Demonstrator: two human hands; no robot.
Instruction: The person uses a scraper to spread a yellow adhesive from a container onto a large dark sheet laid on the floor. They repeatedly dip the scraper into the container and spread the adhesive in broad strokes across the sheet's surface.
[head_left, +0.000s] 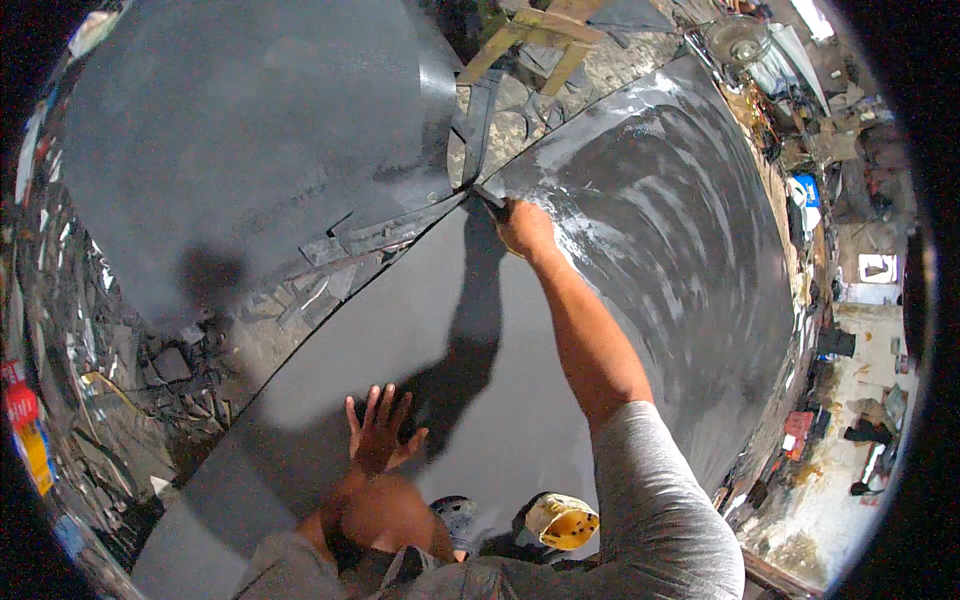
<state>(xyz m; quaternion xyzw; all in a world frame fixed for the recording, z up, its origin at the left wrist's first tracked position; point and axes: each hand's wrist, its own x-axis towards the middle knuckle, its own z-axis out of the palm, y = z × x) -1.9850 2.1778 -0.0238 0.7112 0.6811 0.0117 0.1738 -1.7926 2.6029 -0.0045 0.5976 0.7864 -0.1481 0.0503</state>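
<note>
A large dark grey sheet [400, 330], likely rubber, spreads in front of me, its right part covered in glossy wet swirls [660, 210]. My right hand [527, 228] reaches to its far left edge, fingers closed round a short dark flat tool [488, 197]; its exact kind is unclear. The tool's end touches the sheet near that edge. Close to my body, my left hand [378, 432] lies on the sheet with its fingers spread, holding nothing. A whitish container with a yellow inside [568, 528] stands near my feet, beside a dark clog [455, 520].
Another large dark sheet [260, 120] lies at the far left. Dark strips [385, 228] and scraps [170, 365] litter the floor between and around the sheets. A wooden stool [530, 35] stands at the far side. A round metal fan-like thing [738, 42] and clutter line the right.
</note>
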